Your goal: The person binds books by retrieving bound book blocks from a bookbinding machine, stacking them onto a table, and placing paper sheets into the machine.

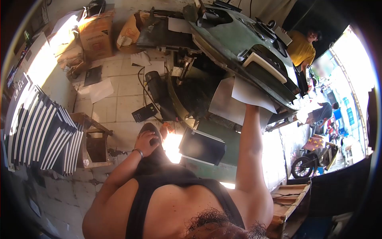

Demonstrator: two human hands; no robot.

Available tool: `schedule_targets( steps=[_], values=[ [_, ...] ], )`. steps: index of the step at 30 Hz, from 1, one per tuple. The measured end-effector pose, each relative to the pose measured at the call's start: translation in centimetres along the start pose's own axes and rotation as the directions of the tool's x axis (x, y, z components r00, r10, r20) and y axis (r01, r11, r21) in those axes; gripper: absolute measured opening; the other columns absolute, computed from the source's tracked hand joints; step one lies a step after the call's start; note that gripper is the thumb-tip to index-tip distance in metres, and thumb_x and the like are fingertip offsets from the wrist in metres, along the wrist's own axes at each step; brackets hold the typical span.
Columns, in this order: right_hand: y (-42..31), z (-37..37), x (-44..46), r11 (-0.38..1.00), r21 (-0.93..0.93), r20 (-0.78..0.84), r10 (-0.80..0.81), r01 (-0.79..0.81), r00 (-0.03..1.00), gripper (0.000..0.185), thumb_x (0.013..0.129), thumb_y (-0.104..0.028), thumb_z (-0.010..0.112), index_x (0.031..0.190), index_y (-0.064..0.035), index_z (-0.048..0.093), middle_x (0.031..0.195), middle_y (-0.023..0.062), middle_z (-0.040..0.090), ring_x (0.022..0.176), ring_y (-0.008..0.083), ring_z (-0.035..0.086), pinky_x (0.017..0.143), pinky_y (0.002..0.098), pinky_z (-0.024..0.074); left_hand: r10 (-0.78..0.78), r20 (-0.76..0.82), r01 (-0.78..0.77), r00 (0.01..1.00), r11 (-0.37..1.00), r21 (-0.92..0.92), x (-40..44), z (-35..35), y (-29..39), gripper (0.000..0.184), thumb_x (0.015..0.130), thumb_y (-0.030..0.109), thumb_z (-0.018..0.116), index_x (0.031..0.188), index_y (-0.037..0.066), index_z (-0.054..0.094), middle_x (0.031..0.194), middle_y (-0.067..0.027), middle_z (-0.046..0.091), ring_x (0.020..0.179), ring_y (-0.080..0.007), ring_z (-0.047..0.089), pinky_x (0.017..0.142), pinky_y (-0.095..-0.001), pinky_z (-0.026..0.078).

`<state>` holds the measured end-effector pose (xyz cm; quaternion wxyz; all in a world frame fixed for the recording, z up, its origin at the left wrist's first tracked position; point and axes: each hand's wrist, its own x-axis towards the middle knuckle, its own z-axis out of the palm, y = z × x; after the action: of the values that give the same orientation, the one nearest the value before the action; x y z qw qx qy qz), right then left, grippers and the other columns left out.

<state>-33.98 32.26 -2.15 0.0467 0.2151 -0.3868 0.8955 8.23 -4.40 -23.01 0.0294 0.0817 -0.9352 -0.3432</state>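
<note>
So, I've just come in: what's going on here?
A person's bare right forearm reaches to a white, flat sheet at the edge of a large greenish-grey machine; the hand itself is hidden behind the sheet. The left hand rests on a dark-clothed knee. A dark, white-edged stack stands at the left. Beyond the machine is another person in a yellow top.

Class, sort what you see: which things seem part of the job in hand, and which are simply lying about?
Likely in the job:
- sheets at the machine's edge
- green machine

Probably just lying about:
- cardboard box
- floor paper
- bike, outside
</note>
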Motion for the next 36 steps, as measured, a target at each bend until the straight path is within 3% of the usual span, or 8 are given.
schedule_targets(
  steps=[5,11,21,23,26,31,34,36],
  values=[
    [0.3,-7.0,-1.6,0.978,0.186,-0.584,0.191,-0.099,0.789,0.036,0.108,-0.021,0.044,0.14,-0.0075,0.049,0.137,0.0148,0.057,0.128,0.0371,0.057,0.106,0.0624,0.0498,-0.002,-0.012,0.001,1.0,1.0,-0.011,0.2,0.2,-0.2,0.035,0.086,0.037,0.075,0.116,0.019,0.073,0.143,-0.0031,0.06,0.142,-0.0268,0.045,0.12,-0.0457,0.029],
    [1.9,-8.3,-11.4,0.939,0.207,-0.685,0.339,-0.273,0.645,0.032,0.103,-0.013,0.053,0.133,-0.0034,0.053,0.137,0.0135,0.058,0.125,0.0348,0.059,0.107,0.0578,0.0506,0.027,-0.047,-0.029,0.999,0.999,-0.03,0.3,0.5,-0.8,0.035,0.085,0.035,0.076,0.116,0.018,0.074,0.141,-0.0026,0.061,0.141,-0.0265,0.046,0.119,-0.0468,0.03],
    [0.4,-1.3,-26.5,0.954,0.092,-0.629,0.277,-0.284,0.726,0.034,0.101,-0.009,0.063,0.132,-0.0077,0.05,0.133,0.0141,0.057,0.12,0.0364,0.06,0.102,0.055,0.0552,0.03,-0.031,-0.029,0.999,0.999,0.024,0.4,0.5,-0.5,0.035,0.086,0.034,0.077,0.117,0.017,0.074,0.142,-0.0032,0.061,0.142,-0.0286,0.045,0.118,-0.0451,0.032],
    [1.4,-2.9,-32.6,0.897,0.215,-0.668,0.423,-0.386,0.612,0.043,0.099,-0.012,0.067,0.137,-0.008,0.048,0.143,0.0146,0.05,0.126,0.0382,0.056,0.1,0.0534,0.0558,0.022,-0.022,-0.022,1.0,0.999,0.026,0.0,0.5,-0.4,0.035,0.086,0.034,0.077,0.117,0.018,0.073,0.142,-0.0024,0.06,0.142,-0.0275,0.044,0.119,-0.0452,0.031],
    [1.6,-2.9,-39.9,0.727,0.336,-0.887,0.458,-0.599,0.058,0.085,0.092,-0.016,0.076,0.16,-0.0118,0.024,0.162,0.0241,0.026,0.142,0.0443,0.04,0.113,0.0576,0.0398,0.01,-0.018,-0.01,1.0,1.0,0.027,0.4,0.3,-0.3,0.035,0.086,0.036,0.075,0.116,0.018,0.073,0.143,-0.0009,0.06,0.142,-0.0253,0.044,0.12,-0.0452,0.029],
    [-1.6,-3.2,-39.0,0.509,-0.396,-0.87,0.059,-0.765,0.49,0.102,0.084,-0.017,0.084,0.162,-0.0114,0.018,0.166,0.0236,0.024,0.147,0.0428,0.037,0.115,0.048,0.036,0.024,-0.022,-0.023,0.999,0.999,0.025,0.3,0.9,-0.7,0.034,0.086,0.036,0.076,0.116,0.019,0.073,0.143,-0.0005,0.06,0.143,-0.0249,0.043,0.12,-0.045,0.029],
    [-1.5,-7.6,-39.2,-0.029,-0.684,-0.726,0.126,-0.729,0.676,0.11,0.075,-0.022,0.09,0.16,-0.0106,0.023,0.157,0.0239,0.042,0.14,0.0402,0.048,0.114,0.0427,0.0398,0.036,-0.011,-0.036,0.999,0.998,0.043,0.4,0.6,-0.3,0.034,0.087,0.034,0.077,0.117,0.017,0.073,0.143,-0.0031,0.06,0.142,-0.0282,0.044,0.118,-0.0456,0.032],
    [-1.1,-7.8,-39.2,-0.195,-0.7,-0.714,0.177,-0.686,0.678,0.109,0.071,-0.023,0.091,0.158,-0.0101,0.027,0.147,0.0242,0.053,0.133,0.0399,0.055,0.111,0.0429,0.0433,0.019,0.0,-0.019,1.0,0.999,0.045,0.3,0.5,-0.1,0.035,0.087,0.035,0.076,0.117,0.019,0.073,0.143,-0.0014,0.059,0.143,-0.0256,0.043,0.119,-0.0451,0.029]
  ],
)
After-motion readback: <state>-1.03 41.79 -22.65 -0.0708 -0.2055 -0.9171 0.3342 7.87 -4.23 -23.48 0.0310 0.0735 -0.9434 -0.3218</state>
